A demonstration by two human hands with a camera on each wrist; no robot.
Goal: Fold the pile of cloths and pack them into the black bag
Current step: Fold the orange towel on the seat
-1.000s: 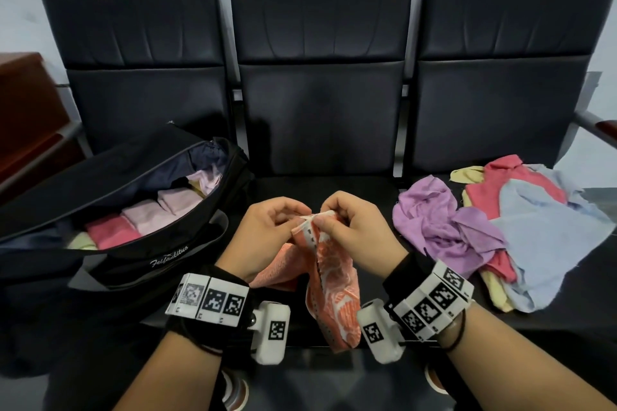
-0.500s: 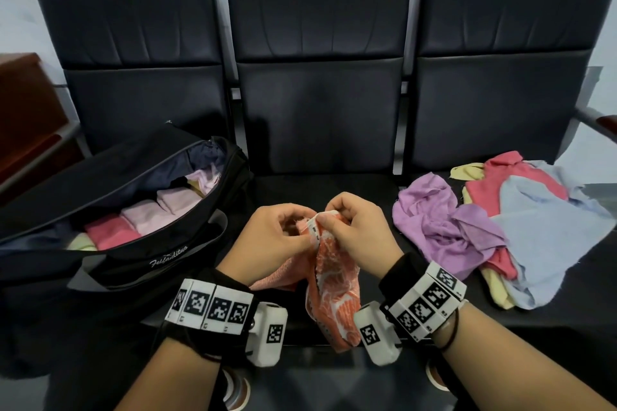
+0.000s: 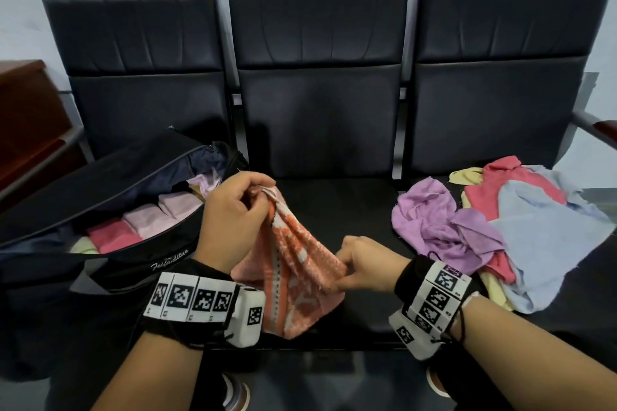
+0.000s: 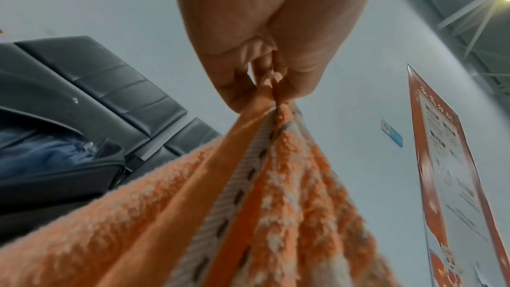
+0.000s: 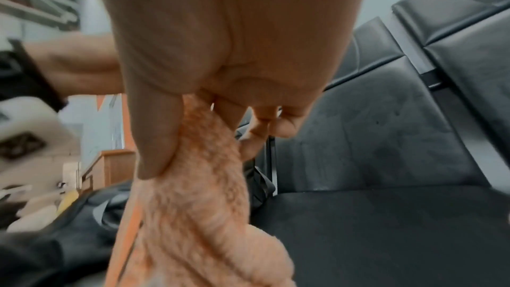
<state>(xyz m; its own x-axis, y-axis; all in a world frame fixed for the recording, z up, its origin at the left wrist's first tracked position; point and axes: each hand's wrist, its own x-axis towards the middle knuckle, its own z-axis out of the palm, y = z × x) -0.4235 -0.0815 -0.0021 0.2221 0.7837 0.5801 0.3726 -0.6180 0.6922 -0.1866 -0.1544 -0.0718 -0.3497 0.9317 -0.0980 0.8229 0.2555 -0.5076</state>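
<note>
An orange and white patterned cloth (image 3: 293, 264) hangs above the middle seat, held by both hands. My left hand (image 3: 233, 213) pinches its top corner (image 4: 271, 99), raised beside the bag. My right hand (image 3: 360, 264) pinches the cloth's edge (image 5: 204, 139) lower and to the right. The black bag (image 3: 110, 243) lies open on the left seat with several folded pink and pale cloths (image 3: 133, 227) inside. A loose pile of cloths (image 3: 500, 227), purple, red, light blue and yellow, lies on the right seat.
Three black padded chairs (image 3: 317, 83) stand in a row against a pale wall. A brown wooden cabinet (image 3: 23, 117) is at far left. A metal armrest (image 3: 594, 123) juts out at the right edge. The middle seat (image 3: 337, 207) lies dark behind the cloth.
The hands were together at the cloth's top edge. The right hand has slid down and right along the edge, while the left hand has lifted its corner up and left.
</note>
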